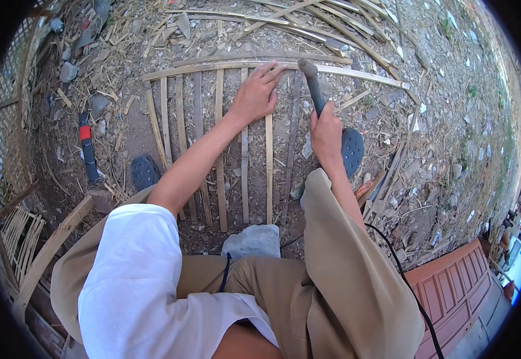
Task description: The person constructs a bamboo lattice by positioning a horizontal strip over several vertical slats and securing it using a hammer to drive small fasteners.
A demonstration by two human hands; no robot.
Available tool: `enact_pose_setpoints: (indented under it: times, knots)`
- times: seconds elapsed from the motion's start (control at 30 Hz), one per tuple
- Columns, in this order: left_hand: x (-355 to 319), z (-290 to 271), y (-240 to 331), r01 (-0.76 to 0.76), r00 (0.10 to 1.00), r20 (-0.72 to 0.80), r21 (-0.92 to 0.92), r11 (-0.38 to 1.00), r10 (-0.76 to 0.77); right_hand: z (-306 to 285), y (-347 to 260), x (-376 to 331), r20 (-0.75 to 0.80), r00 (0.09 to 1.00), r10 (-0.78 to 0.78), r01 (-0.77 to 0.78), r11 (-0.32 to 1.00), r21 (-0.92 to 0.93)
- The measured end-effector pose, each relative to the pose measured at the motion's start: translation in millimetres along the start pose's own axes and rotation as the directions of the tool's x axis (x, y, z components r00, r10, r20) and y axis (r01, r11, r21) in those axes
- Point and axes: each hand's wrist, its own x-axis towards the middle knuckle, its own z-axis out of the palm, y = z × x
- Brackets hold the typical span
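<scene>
A seated person holds a dark-handled hammer with a dull brown head [311, 90] over a long, thin, pale wooden crosspiece [356, 73].
The crosspiece spans twelve o'clock, atop a row of narrow wooden slats [219, 149] running down toward a rough grey stone block [251, 240] at six. At two o'clock, the right hand [326, 133] is wrapped around the hammer's handle; its head is at one, whether touching wood cannot be told. At twelve, the left hand [257, 96] rests its fingers along the crosspiece; whether they pinch anything cannot be told.
</scene>
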Motion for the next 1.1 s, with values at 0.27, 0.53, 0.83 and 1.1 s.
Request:
enact_pose_setpoints:
  times: [0.27,0.53,0.83,1.1]
  knots:
    - [-1.7,-1.0,0.9,0.023,1.0,0.006,-0.005,1.0,-0.023,-2.0,-6.8,2.3,0.007,1.0,0.0,0.0,1.0,-0.017]
    - [-3.2,0.5,0.2,0.034,0.999,-0.002,-0.026,0.999,-0.034,-5.0,-8.2,-2.9,-0.012,0.998,0.061,-0.06,0.998,0.023]
    - [-0.4,-1.1,-1.6,0.034,0.999,0.008,-0.007,0.999,-0.034,-7.6,-8.6,3.5,-0.019,0.998,0.065,-0.065,0.998,0.028]
    - [7.8,-0.8,-3.5,0.015,1.0,-0.002,0.027,1.0,-0.014,-6.3,9.8,-10.7,-0.023,0.952,0.305,-0.295,0.935,0.199]
